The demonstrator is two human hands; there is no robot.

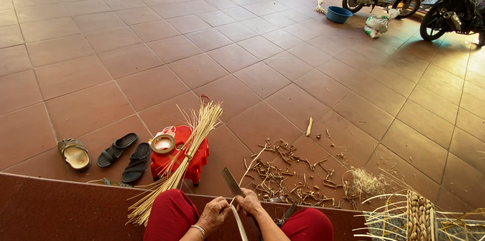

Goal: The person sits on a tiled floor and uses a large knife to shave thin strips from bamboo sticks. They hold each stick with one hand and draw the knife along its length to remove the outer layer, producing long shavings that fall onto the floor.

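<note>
My left hand (214,212) and my right hand (250,202) sit close together above my red-trousered knees, at the bottom middle. Both grip a pale flat cane strip (239,226) that curves down toward me. A knife with a broad grey blade (232,181) sticks up and away from between the hands; the right hand seems to hold its handle. A bundle of thin pale reeds (181,163) leans across a small red plastic stool (186,157) just left of my left hand.
Cane scraps (288,170) litter the red tiles ahead. A tape roll (163,143) lies on the stool. Black sandals (124,154) and a tan sandal (74,153) lie left. A half-woven basket (420,217) stands at right. Motorbikes (449,6), a blue basin (338,14) and sacks stand far back.
</note>
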